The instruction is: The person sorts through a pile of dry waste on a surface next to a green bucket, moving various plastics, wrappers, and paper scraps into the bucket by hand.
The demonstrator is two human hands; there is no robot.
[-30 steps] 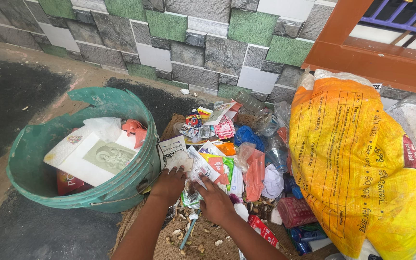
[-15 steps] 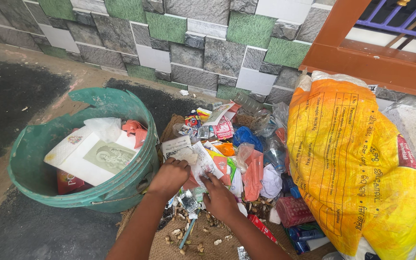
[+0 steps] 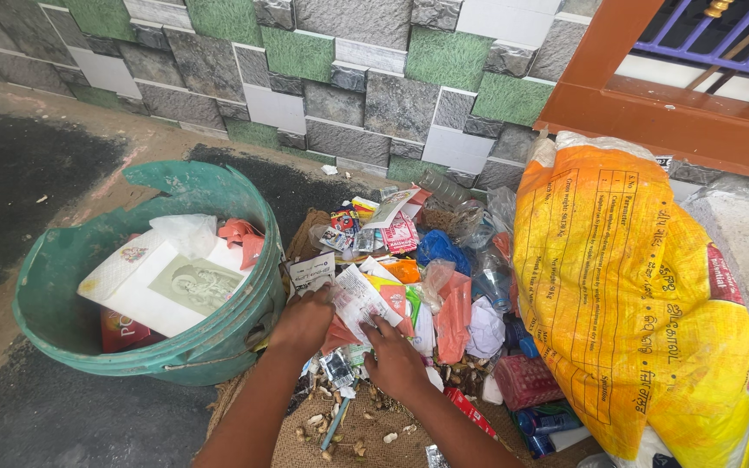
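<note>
A heap of mixed litter (image 3: 431, 260) lies on brown sacking: wrappers, plastic bags, paper scraps, a crushed clear bottle. My left hand (image 3: 303, 322) is closed around a bunch of paper scraps and wrappers (image 3: 315, 273) at the heap's near left edge, beside the bucket. My right hand (image 3: 394, 362) pinches a white printed wrapper (image 3: 359, 297) and an orange one beneath it. Both hands are close together, lifted a little off the sacking.
A cracked green plastic bucket (image 3: 54, 299) on the left holds a white box, papers and red scraps. A bulging yellow-orange sack (image 3: 635, 295) stands on the right. A tiled wall (image 3: 348, 78) and an orange window frame (image 3: 678, 113) lie behind. Nut shells (image 3: 340, 429) litter the burlap.
Both hands have gathered wrappers from the heap and drawn them up and together; the white printed paper has shifted a little towards the bucket.
</note>
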